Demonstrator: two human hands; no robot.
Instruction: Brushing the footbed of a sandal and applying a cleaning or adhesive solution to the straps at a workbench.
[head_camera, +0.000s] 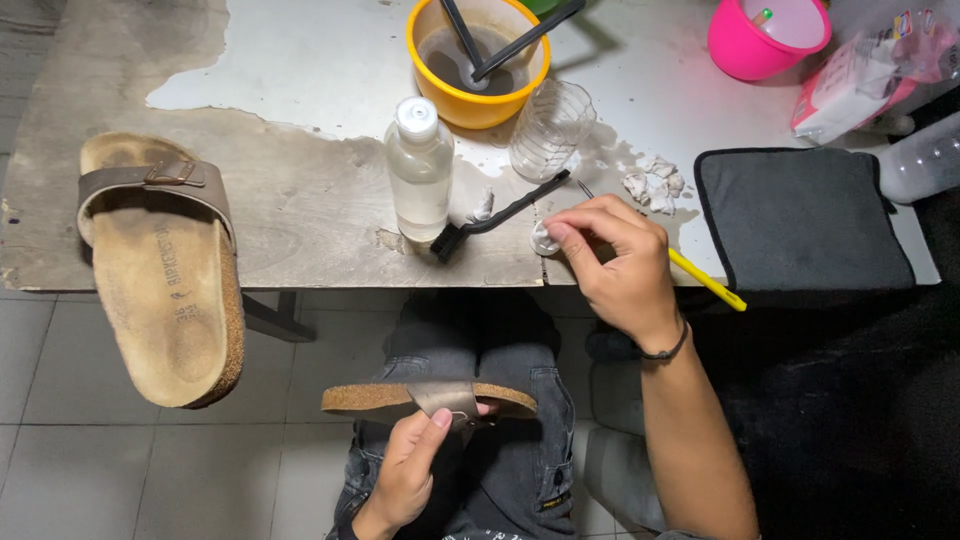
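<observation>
Left hand (408, 468), lower centre of frame: fingers closed round strap of cork-soled sandal (430, 398), held edge-on over person's lap. Right hand (615, 262), centre-right at table edge (300, 200): fingertips pinched on small white wad (543, 238); yellow-handled tool (706, 279) runs under palm, grip on it unclear. Black brush (497, 214) just beside wad. Clear bottle (419, 168) centre. Second sandal (160, 268) at left, overhanging table. Yellow bowl (478, 62) top centre.
</observation>
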